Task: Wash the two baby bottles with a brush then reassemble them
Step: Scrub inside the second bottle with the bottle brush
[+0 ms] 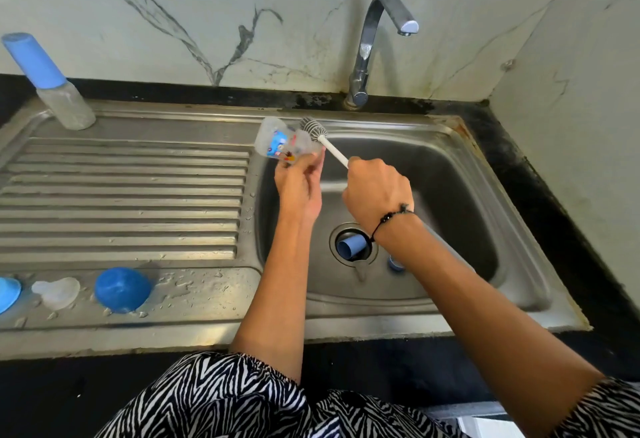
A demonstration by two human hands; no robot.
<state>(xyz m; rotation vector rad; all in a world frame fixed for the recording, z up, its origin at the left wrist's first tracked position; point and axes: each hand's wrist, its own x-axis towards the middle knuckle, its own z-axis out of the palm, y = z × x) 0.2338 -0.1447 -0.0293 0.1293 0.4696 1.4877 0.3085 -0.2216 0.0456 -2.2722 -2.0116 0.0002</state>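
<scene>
I see a brushed stainless-steel sink (pixel 485 174) with a ribbed, water-beaded draining board (pixel 131 195) and a glossy chrome tap (pixel 372 43). The printed bottle (pixel 282 141) looks like clear, smooth plastic, and the brush (pixel 320 136) has grey bristles on a smooth white plastic handle. Behind them I make out polished veined marble wall (pixel 173 15), stained near the matt black counter edge (pixel 540 195).
</scene>
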